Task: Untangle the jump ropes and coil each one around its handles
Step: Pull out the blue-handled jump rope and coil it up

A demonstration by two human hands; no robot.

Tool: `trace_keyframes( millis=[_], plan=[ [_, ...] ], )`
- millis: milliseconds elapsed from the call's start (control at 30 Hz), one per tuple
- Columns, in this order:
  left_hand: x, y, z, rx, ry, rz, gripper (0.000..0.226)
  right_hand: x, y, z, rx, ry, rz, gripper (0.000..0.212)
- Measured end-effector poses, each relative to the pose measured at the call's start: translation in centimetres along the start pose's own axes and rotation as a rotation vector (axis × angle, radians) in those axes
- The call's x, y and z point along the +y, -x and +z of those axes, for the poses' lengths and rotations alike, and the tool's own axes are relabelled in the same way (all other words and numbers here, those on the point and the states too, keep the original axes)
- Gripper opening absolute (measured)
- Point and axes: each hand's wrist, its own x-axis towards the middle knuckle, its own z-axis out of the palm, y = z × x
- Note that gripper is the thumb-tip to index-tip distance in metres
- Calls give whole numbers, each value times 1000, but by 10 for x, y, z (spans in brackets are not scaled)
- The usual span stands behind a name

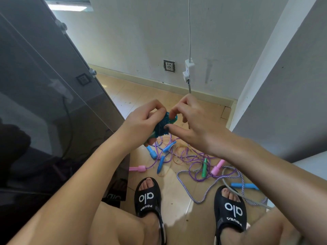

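While only the head view is given, it shows plenty around the work: a dark glossy cabinet (44, 103) on the left, a white wall (141, 41) ahead with one socket (169, 65) and one white plug adapter (188, 70) hanging on a cord, a pale panel (283, 85) on the right. Two black slippers (147, 198) sit on the wooden floor (134, 92) at the bottom. Both forearms cross the frame and partly block the floor pile.

Tangled ropes (192, 161) lie on the floor between hands and feet, purple and striped cords mixed with thin yellowish ones. Visible handles: four blue, e.g. (161, 164), two pink (137, 168) and one green (204, 167). Exact rope count cannot be told.

Teal coiled rope (163, 125) is held up above the pile, long axis running diagonally from lower left to upper right. Left hand (141, 124) grips the bundle, fingers curled round it. Right hand (191, 119) pinches the top of the coil with thumb and fingertips, other fingers loosely spread. Hands are close together, both on the bundle.
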Motion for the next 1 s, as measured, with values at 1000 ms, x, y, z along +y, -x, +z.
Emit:
trace_keyframes(
  millis=[1000],
  plan=[
    [-30,-15,4,85,121,-170,43,-17,3,10,-218,-342,214,28]
  ],
)
